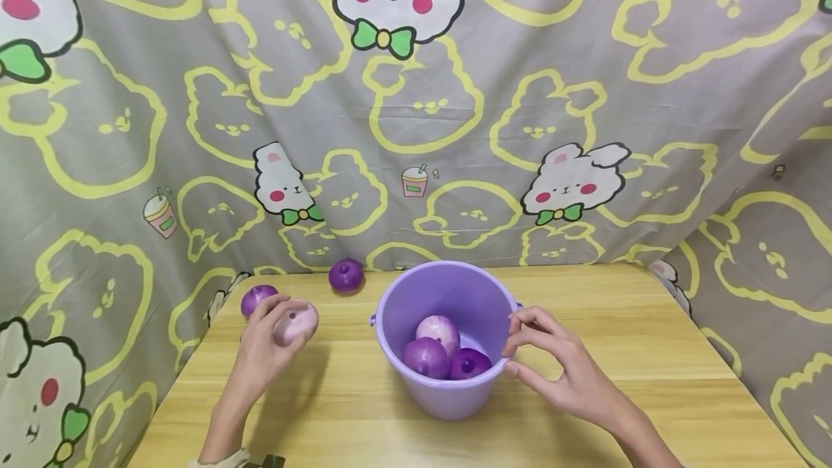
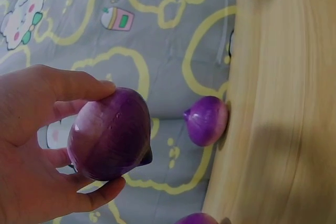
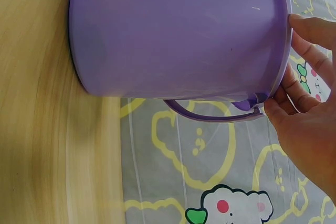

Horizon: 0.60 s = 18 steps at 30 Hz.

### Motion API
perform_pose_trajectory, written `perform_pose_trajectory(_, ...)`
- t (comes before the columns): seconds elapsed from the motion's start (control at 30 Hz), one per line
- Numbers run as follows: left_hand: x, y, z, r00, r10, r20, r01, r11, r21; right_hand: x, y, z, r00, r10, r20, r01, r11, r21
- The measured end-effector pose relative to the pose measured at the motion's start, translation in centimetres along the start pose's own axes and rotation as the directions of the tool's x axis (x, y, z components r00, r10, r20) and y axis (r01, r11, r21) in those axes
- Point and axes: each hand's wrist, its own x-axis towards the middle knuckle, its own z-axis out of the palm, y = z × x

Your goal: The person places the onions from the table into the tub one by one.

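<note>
My left hand point(image 1: 263, 345) holds a purple onion point(image 2: 111, 135) between thumb and fingers, raised over the left part of the table. Its pale root end point(image 1: 297, 323) faces up in the head view. My right hand point(image 1: 565, 363) pinches the rim of a lilac bucket point(image 1: 448, 399) at its right side, beside the handle joint. Inside the bucket lie a pale streaked onion point(image 1: 438, 332), a purple onion point(image 1: 425, 358) and a darker purple onion point(image 1: 471, 364). The bucket's handle point(image 3: 210, 118) hangs down on the far side, seen in the right wrist view.
Two more purple onions stand on the wooden table point(image 1: 351, 396): one onion point(image 1: 347, 276) near the back edge and another onion point(image 1: 256, 300) just behind my left hand. A grey cartoon-print curtain point(image 1: 403, 128) hangs along the back and both sides.
</note>
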Motion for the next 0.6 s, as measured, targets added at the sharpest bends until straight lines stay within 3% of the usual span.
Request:
perform_pose_trajectory(0.37, 0.5, 0.7, 0.1, 0.999, -0.026, 0.033, 0.026, 1.0, -0.014, -0.1, 0.1, 0.1, 1.0, 0.008, 0.003, -0.008, 1.0, 0.001)
perform_pose_trajectory(0.6, 1.0, 1.2, 0.1, 1.0, -0.003, 0.013, 0.004, 1.0, -0.028, -0.1, 0.0, 0.0, 1.0, 0.01, 0.002, -0.01, 1.0, -0.003)
